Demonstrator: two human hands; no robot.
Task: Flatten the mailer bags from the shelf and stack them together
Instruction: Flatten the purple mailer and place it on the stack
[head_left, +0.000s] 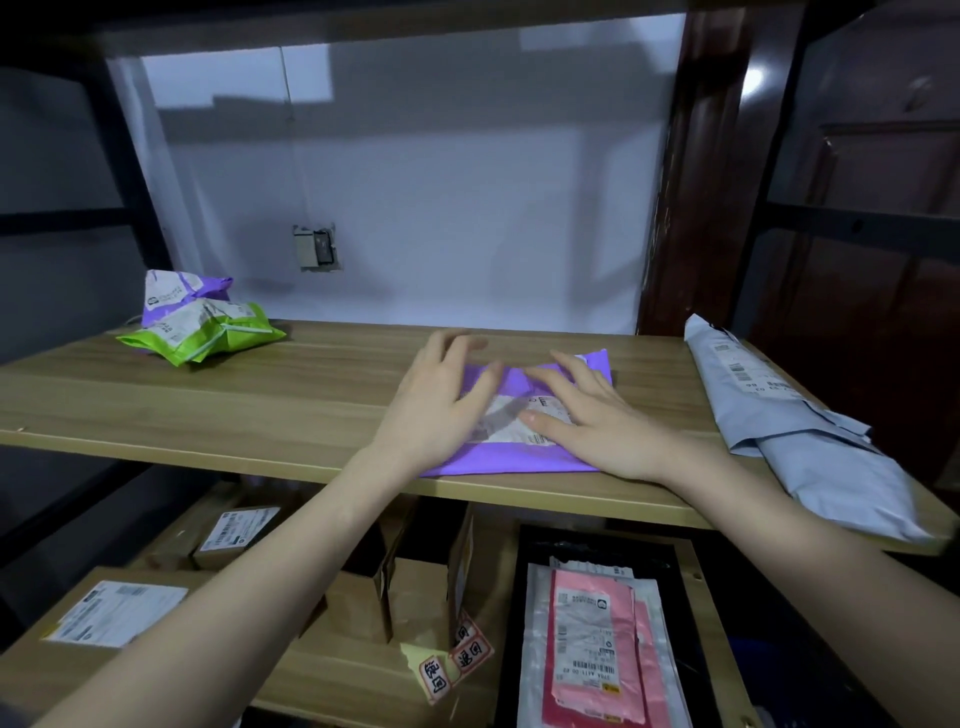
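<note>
Under the left grip (436, 400) and right grip (587, 415) lies a purple mailer (514, 460) with a white label. Far left of them sit a crumpled green-and-white mailer (208, 332) and a purple-and-white one (176, 293); right of them lies a pale grey-blue mailer (810, 447). The shelf (291, 400) is light wood-grain.

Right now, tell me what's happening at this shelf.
A person is pressing a purple mailer bag flat on the wooden shelf, the left hand and the right hand both spread on it with straight fingers. Two crumpled mailers, purple and green, wait at the back left. Grey mailers lie at the right end.
</note>
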